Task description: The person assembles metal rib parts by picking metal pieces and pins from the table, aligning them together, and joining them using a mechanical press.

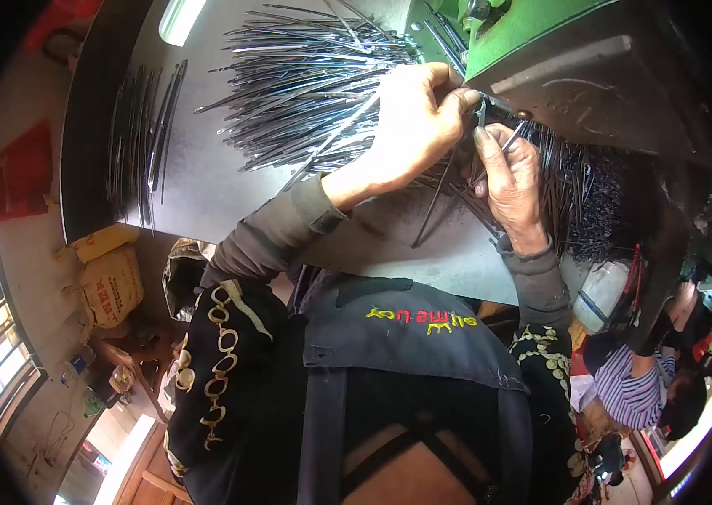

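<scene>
Thin grey strip (483, 114), between left hand (421, 118) and right hand (512, 178), dark metal strips (305, 97) heaped nearby

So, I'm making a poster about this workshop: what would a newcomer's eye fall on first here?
Probably the big fan of thin dark strips, spread on the grey table at the picture's upper middle. Next, the green machine at the upper right, with the left hand and right hand close together by its lower edge. A smaller bunch of strips lies apart at the table's left end.
</scene>
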Tool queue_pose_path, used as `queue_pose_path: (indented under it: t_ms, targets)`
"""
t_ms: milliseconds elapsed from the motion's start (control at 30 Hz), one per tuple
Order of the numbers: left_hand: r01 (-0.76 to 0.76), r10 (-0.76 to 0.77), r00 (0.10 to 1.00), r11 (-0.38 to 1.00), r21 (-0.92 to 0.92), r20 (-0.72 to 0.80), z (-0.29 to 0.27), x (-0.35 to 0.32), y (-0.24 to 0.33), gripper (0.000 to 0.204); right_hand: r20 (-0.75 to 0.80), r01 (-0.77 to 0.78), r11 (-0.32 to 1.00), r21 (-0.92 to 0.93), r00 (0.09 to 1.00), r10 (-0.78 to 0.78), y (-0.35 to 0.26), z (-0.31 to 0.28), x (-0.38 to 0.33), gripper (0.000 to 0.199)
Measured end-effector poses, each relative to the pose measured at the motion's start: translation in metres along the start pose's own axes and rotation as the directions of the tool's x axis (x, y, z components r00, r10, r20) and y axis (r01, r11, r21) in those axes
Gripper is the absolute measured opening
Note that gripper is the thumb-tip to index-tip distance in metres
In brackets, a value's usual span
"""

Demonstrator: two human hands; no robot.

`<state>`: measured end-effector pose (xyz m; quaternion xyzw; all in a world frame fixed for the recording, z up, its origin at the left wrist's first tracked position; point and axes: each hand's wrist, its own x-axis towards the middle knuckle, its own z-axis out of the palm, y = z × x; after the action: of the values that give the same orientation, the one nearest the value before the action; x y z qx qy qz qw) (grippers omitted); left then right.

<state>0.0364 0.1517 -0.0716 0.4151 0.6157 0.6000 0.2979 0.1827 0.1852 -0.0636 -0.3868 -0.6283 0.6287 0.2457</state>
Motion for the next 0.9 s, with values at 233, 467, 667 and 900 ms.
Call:
queue_pose_path:
  t_ms: [233, 467, 667, 900]
  targets:
    - [0.025, -0.025, 1.0, 0.998, -0.051, -0.004, 0.001, 0.001, -0.001, 0.017, -0.081, 0.059, 0.998, -0.016, 0.995, -0.06, 0.005, 0.007, 0.0, 0.023]
    - [0.067, -0.066, 0.998, 0.99, -0.121, 0.009, 0.001, -0.001, -0.003, 0.016, -0.11, 0.101, 0.995, -0.013, 0.989, -0.102, 0.006, 0.009, 0.0, 0.022]
    - [-0.034, 0.034, 0.999, 0.999, -0.007, 0.019, -0.004, 0.004, -0.009, 0.021, -0.08, 0.067, 0.998, 0.003, 0.995, -0.066, 0.005, 0.005, 0.002, 0.023]
    - [0.233, -0.221, 0.916, 0.972, 0.002, 0.334, -0.015, 0.006, 0.007, 0.02, 0.022, -0.164, 0.958, 0.236, 0.986, 0.164, 0.003, -0.004, -0.003, 0.023]
